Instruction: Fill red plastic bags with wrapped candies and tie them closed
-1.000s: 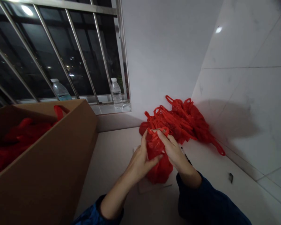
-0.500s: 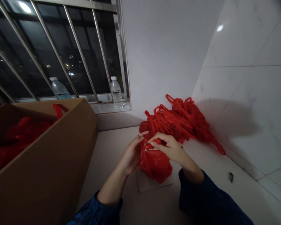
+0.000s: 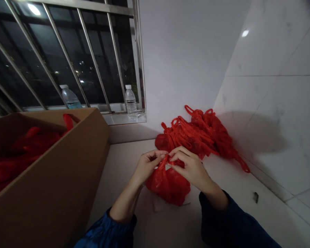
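A red plastic bag (image 3: 174, 187) sits bulging on a thin flat square piece (image 3: 158, 205) on the white surface, its top gathered upward. My left hand (image 3: 149, 165) pinches the bag's gathered top between thumb and fingers. Close against it, my right hand (image 3: 189, 167) has its fingers closed on the bag's red handle part. The fingertips of both hands almost meet above the bag. What is inside the bag cannot be seen. Just behind my hands lies a heap of red plastic bags (image 3: 196, 127) with their handle loops sticking up.
At the left stands a large cardboard box (image 3: 74, 165) holding more red bags (image 3: 38, 144). Two clear bottles, one upright (image 3: 131, 103) and one leaning (image 3: 71, 98), are by the barred window (image 3: 93, 55). A small dark object (image 3: 255, 197) lies at the right, near the tiled wall (image 3: 279, 113).
My left hand has gone from spread fingers beside the bag to a pinch on its top. The bag's neck is now drawn up between both hands. The view has shifted slightly.
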Action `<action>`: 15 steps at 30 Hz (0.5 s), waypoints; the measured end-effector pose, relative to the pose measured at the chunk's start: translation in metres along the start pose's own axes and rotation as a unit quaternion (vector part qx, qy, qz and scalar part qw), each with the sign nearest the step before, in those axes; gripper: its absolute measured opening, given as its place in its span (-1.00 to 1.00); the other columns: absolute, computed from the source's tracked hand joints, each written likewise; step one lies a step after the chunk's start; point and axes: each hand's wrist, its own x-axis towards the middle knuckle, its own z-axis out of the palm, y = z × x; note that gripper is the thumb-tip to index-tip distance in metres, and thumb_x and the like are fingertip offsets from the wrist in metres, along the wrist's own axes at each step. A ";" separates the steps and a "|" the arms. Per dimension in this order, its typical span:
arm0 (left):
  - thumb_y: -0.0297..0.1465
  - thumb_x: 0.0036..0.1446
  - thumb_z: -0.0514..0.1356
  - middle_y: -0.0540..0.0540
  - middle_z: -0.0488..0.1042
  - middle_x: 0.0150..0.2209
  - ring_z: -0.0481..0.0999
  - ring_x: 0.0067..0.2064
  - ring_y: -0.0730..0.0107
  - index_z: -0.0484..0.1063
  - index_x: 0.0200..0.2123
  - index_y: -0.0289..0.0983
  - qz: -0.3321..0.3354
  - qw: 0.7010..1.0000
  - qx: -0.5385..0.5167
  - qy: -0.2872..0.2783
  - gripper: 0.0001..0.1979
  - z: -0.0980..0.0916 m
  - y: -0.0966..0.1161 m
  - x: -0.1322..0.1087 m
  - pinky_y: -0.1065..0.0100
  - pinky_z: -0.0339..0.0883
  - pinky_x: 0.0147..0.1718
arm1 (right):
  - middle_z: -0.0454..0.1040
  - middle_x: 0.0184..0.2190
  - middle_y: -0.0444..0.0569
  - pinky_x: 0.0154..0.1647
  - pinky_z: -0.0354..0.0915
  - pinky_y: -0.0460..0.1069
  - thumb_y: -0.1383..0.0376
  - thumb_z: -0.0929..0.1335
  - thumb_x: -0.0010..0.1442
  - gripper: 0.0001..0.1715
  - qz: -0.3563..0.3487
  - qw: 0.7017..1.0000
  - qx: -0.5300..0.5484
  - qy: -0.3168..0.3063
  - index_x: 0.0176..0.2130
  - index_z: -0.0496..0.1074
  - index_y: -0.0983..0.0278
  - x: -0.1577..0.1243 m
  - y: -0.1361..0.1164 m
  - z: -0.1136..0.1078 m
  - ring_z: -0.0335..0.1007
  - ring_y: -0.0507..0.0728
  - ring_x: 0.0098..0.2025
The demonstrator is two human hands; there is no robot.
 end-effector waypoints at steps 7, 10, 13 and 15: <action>-0.18 -0.06 0.33 -0.06 0.49 -0.32 0.44 -0.32 0.41 0.50 -0.19 -0.31 0.076 0.977 0.090 0.178 -0.60 -0.051 -0.023 0.021 0.41 0.37 -0.32 | 0.54 -0.31 -0.07 -0.10 0.35 0.02 0.28 0.48 0.15 -0.82 0.045 0.992 0.083 -0.082 -0.41 0.42 0.23 -0.043 0.014 -0.034 0.47 0.11 -0.19; -0.16 -0.07 0.31 -0.03 0.45 -0.36 0.45 -0.31 0.37 0.44 -0.14 -0.30 0.064 0.970 0.113 0.204 -0.55 -0.064 -0.041 0.022 0.37 0.39 -0.32 | 0.55 -0.31 -0.05 -0.14 0.36 0.01 0.22 0.47 0.15 -0.79 0.144 0.975 0.115 -0.123 -0.42 0.41 0.24 -0.068 0.029 -0.041 0.49 0.12 -0.21; -0.09 -0.02 0.27 -0.08 0.47 -0.32 0.50 -0.24 0.28 0.36 0.00 -0.30 0.035 0.970 0.135 0.199 -0.43 -0.069 -0.060 0.013 0.27 0.44 -0.25 | 0.55 -0.28 -0.02 -0.17 0.39 0.01 0.13 0.42 0.20 -0.77 0.230 0.947 0.165 -0.151 -0.32 0.43 0.25 -0.087 0.046 -0.043 0.50 0.14 -0.20; -0.03 0.04 0.20 -0.19 0.50 -0.16 0.52 -0.12 0.18 0.24 0.15 -0.28 0.006 0.969 0.152 0.194 -0.31 -0.072 -0.070 0.002 0.18 0.44 -0.16 | 0.53 -0.15 0.04 -0.11 0.42 0.04 0.08 0.36 0.26 -0.70 0.258 0.941 0.167 -0.143 -0.13 0.43 0.24 -0.097 0.057 -0.043 0.49 0.16 -0.12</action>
